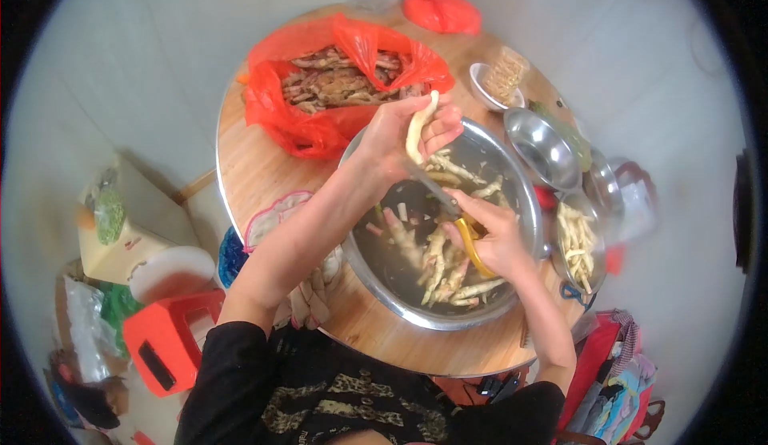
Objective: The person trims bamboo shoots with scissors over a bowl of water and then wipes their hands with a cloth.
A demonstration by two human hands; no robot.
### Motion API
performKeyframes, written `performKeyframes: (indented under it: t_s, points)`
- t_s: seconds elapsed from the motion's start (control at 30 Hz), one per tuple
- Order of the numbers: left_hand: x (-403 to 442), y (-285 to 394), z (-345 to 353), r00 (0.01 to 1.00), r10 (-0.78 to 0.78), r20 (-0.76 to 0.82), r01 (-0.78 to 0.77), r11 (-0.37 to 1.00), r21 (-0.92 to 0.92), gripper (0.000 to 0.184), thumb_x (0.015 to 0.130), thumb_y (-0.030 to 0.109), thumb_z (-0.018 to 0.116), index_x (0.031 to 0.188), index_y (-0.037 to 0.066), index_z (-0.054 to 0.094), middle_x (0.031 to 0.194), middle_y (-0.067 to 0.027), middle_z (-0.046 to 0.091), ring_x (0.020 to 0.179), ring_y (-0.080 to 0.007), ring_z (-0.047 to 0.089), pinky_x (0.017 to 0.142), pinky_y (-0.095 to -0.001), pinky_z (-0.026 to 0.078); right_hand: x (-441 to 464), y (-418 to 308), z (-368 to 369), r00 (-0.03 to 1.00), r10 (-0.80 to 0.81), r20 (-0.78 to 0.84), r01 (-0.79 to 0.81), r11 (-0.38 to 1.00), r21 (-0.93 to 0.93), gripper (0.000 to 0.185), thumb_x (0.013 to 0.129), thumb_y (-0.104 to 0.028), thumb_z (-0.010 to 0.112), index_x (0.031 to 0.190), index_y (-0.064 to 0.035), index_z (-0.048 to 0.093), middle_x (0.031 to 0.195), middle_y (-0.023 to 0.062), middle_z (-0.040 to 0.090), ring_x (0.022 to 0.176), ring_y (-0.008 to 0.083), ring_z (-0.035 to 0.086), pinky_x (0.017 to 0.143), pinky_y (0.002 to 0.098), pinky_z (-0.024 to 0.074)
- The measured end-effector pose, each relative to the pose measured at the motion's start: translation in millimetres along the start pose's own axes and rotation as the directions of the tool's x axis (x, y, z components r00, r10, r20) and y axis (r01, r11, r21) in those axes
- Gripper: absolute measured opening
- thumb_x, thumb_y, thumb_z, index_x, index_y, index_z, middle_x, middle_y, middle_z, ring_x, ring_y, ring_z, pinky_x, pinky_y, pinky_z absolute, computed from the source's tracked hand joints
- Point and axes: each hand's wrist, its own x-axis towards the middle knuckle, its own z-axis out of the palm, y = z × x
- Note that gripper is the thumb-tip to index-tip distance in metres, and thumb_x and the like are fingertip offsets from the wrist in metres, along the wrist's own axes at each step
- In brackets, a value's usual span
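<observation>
My left hand (pixel 400 135) holds a pale, peeled root piece (pixel 421 129) above the far left rim of a large metal basin (pixel 378 291). In my right hand (pixel 498 241) is a pair of scissors with yellow handles (pixel 472 247), their blades pointing up and left toward the root piece. Several pale roots (pixel 438 267) and small cut bits lie in water in the basin, below both hands.
Behind the basin, a red plastic bag (pixel 296 129) holds brown unpeeled roots (pixel 336 85). At right are an empty metal bowl (pixel 544 147) and a bowl of pale roots (pixel 578 241). Gloves (pixel 308 297) lie left of the basin. A red stool (pixel 172 341) stands lower left.
</observation>
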Motion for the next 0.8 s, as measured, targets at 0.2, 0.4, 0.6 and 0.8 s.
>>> performKeyframes:
  t_s: [0.2,0.4,0.6,0.8]
  points:
    - [-0.9,-4.4,6.6,0.999,0.033,-0.006,-0.031,0.984,0.173,0.04,0.097,0.015,0.056,0.132,-0.003,0.054,0.113,-0.0174,0.069,0.103,-0.0258,0.07,0.097,-0.0416,0.057,-3.2,15.9,-3.9,0.968,0.172,-0.182,-0.143,0.976,0.165,0.052,0.083,-0.011,0.081,0.13,0.0012,0.063,0.106,0.0155,0.074,0.088,0.0119,0.065,0.08,0.026,0.0521]
    - [-5.7,-3.7,8.5,0.998,-0.064,0.003,0.062,0.979,0.194,0.041,0.094,0.015,0.061,0.131,-0.003,0.053,0.114,-0.019,0.067,0.108,-0.0314,0.067,0.098,-0.0431,0.056,-8.4,10.7,-6.3,0.982,0.116,-0.148,-0.127,0.99,-0.065,0.051,0.083,-0.011,0.08,0.13,-0.0001,0.063,0.103,0.0192,0.073,0.086,0.0187,0.071,0.077,0.0294,0.0548]
    - [-0.6,-5.3,2.0,0.996,-0.053,-0.068,0.063,0.986,0.153,0.04,0.093,0.013,0.062,0.127,-0.005,0.054,0.113,-0.0197,0.066,0.107,-0.0329,0.067,0.099,-0.0445,0.055,-13.2,3.8,-10.6,0.997,-0.074,-0.018,0.06,0.904,-0.423,0.053,0.08,-0.011,0.079,0.13,-0.0094,0.064,0.093,0.0198,0.071,0.075,0.0303,0.072,0.064,0.0361,0.056]
    - [-4.9,-4.0,5.5,0.996,-0.074,-0.041,0.08,0.982,0.172,0.038,0.095,0.012,0.059,0.128,-0.005,0.053,0.111,-0.0201,0.067,0.105,-0.0325,0.068,0.096,-0.0444,0.056,-7.5,12.4,-5.6,0.977,-0.099,-0.191,0.058,0.976,-0.209,0.049,0.081,-0.011,0.075,0.13,-0.0101,0.065,0.092,0.0177,0.071,0.071,0.0329,0.07,0.061,0.0383,0.0558]
